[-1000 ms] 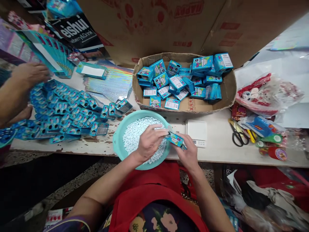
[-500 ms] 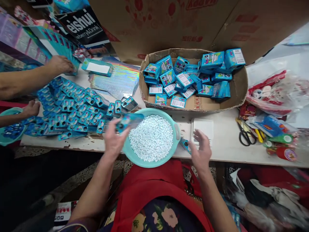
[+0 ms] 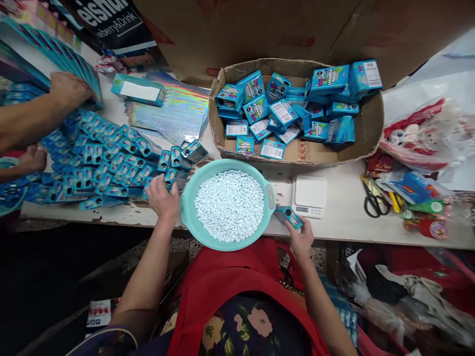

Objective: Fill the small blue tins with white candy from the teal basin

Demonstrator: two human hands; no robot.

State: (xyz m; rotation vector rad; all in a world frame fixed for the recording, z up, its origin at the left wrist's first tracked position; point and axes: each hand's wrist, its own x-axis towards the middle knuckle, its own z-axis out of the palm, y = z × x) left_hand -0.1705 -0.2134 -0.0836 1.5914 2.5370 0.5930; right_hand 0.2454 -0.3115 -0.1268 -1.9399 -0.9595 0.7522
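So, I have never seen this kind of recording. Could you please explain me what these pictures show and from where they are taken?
There is no robot here: a person works with two bare hands. All the pictures come from one camera worn on the head, looking forward and down.

On the table, in front of the body, is a turquoise bowl of small pale pieces. The right hand holds a small blue box beside it. The left hand, fingers spread, is at the near edge of a large group of blue boxes.

Behind the bowl, a low cardboard tray holds similar boxes. A white scale and black scissors lie to the right. Another person's hands are at far left.
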